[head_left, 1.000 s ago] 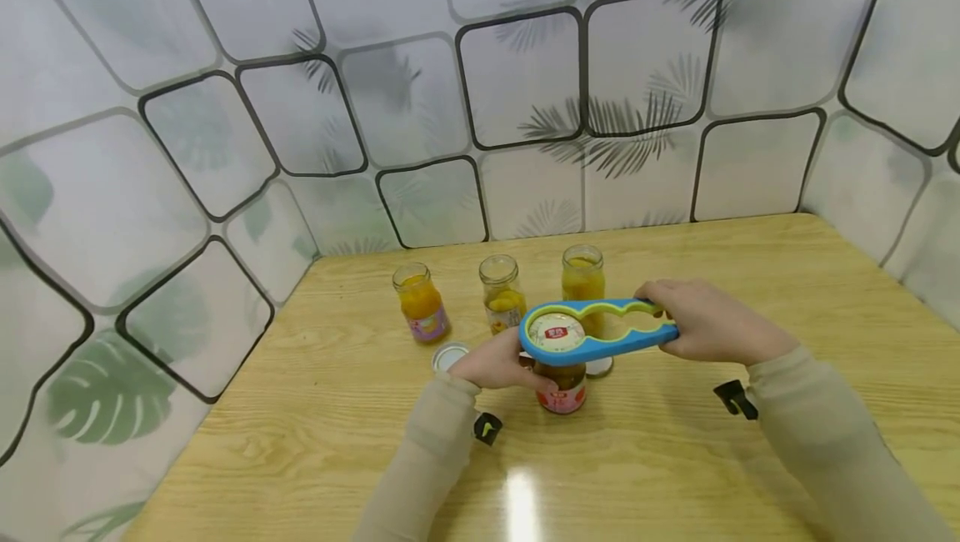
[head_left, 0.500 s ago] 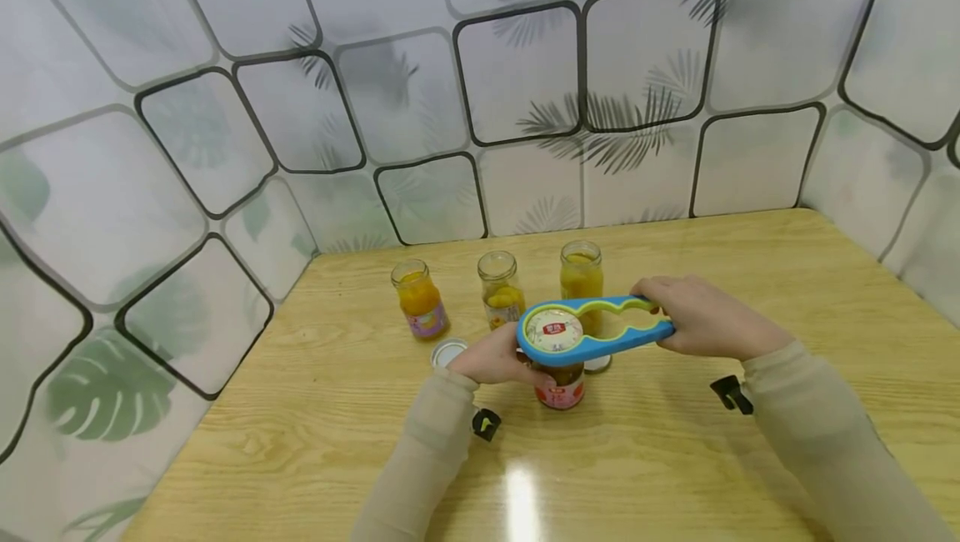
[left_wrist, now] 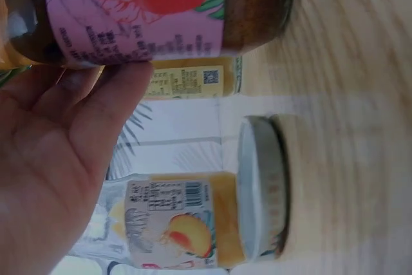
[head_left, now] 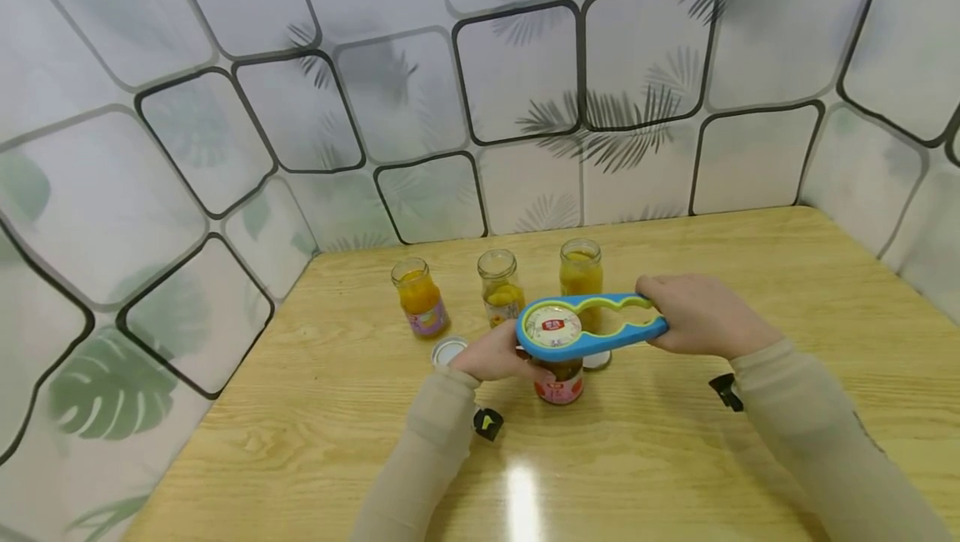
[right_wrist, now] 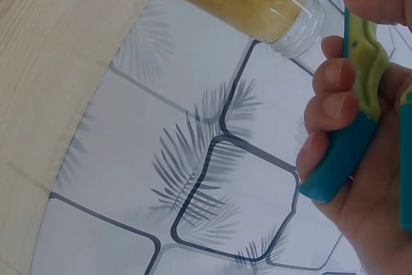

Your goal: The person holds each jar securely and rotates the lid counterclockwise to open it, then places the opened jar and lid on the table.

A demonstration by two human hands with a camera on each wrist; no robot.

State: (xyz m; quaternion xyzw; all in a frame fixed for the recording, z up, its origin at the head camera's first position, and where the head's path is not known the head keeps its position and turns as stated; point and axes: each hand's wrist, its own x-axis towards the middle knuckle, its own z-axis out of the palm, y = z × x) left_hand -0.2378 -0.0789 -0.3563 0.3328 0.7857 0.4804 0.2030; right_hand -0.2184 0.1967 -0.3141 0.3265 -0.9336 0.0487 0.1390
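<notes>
My left hand [head_left: 495, 356] grips a glass jar [head_left: 558, 392] with a pink label. In the left wrist view, that jar [left_wrist: 148, 11] shows a red fruit print and dark contents. A blue jar opener [head_left: 592, 348] with a yellow-green lining lies flat over the jar's top. Its large ring surrounds the pale lid [head_left: 553, 326], which bears a red mark. My right hand [head_left: 693, 315] holds the opener's far end. Seen from the right wrist, the fingers of my right hand [right_wrist: 373, 114] curl round one arm of the opener [right_wrist: 344, 152].
Behind stand three lidless jars with yellow or orange contents: a left jar [head_left: 422, 300], a middle jar [head_left: 501, 292] and a right jar [head_left: 581, 271]. Loose lids lie near my hands, one lid [head_left: 448, 350] left and another lid [head_left: 597, 361] right. A patterned wall [head_left: 525, 192] borders the table [head_left: 337, 409].
The opener's handle end has swung slightly away from me, and my right hand has gone with it. My left hand keeps its grip on the jar. The head view has shifted a little.
</notes>
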